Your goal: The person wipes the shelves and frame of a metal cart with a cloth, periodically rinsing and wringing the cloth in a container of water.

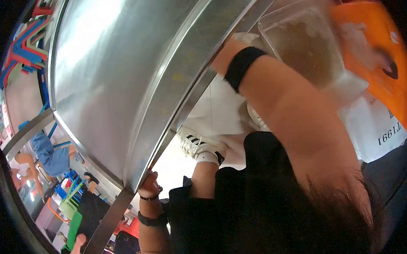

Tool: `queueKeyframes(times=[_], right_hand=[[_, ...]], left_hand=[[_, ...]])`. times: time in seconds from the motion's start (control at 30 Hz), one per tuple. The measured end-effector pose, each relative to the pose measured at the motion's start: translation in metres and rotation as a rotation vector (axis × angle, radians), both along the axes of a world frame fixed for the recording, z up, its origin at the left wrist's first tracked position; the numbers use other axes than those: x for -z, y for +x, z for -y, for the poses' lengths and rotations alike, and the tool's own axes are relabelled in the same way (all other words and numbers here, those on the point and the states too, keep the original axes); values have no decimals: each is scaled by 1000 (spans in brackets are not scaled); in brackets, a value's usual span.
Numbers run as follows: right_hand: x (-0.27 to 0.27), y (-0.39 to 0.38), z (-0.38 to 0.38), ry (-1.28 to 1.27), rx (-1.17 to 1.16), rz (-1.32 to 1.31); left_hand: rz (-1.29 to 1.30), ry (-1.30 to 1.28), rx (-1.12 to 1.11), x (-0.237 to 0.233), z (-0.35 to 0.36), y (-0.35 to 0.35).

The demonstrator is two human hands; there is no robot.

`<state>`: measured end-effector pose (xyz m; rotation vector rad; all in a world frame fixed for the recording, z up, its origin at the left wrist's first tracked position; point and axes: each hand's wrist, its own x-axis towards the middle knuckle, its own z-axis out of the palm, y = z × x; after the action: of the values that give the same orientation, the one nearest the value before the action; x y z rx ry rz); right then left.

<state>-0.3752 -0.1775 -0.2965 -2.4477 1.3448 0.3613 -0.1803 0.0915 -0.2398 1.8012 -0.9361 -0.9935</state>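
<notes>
A shiny steel panel with a raised rim (pixel 182 55) slants across the view, bordered by a metal edge. At the lower end of that edge, my left hand (pixel 149 185) is closed on the metal rim, its fingers curled and partly out of sight. A beaded bracelet and a black band circle my left wrist. My right hand (pixel 224 58) reaches up to the same edge farther along, below a black wristband (pixel 245 67). The steel hides its fingers, and something whitish shows beside it.
To the right stand a clear plastic tub (pixel 302 47) with brownish contents, an orange bag (pixel 376 51) and a white printed bag (pixel 376 131). My white sneaker (pixel 197 143) is on the floor below. Beyond the metal frame are colored stools (pixel 25 51) and several people.
</notes>
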Motion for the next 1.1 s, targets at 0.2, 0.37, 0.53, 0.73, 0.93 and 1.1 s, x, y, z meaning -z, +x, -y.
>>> queueKeyframes(times=[0.2, 0.37, 0.53, 0.73, 0.93, 1.1], right_hand=[[4, 43, -26, 223, -68, -8], [32, 78, -61, 278, 11, 174], [33, 98, -92, 410, 36, 360], [47, 125, -120, 490, -60, 557], [85, 145, -140, -37, -153, 546], [101, 153, -142, -94, -231, 620]], left_hand=[[8, 81, -31, -5, 1, -2], [-53, -38, 15, 2, -1, 2], [-35, 62, -55, -2, 3, -1], [80, -9, 22, 0, 7, -2], [144, -31, 119, -4, 13, -7], [7, -94, 120, 2, 17, -5]])
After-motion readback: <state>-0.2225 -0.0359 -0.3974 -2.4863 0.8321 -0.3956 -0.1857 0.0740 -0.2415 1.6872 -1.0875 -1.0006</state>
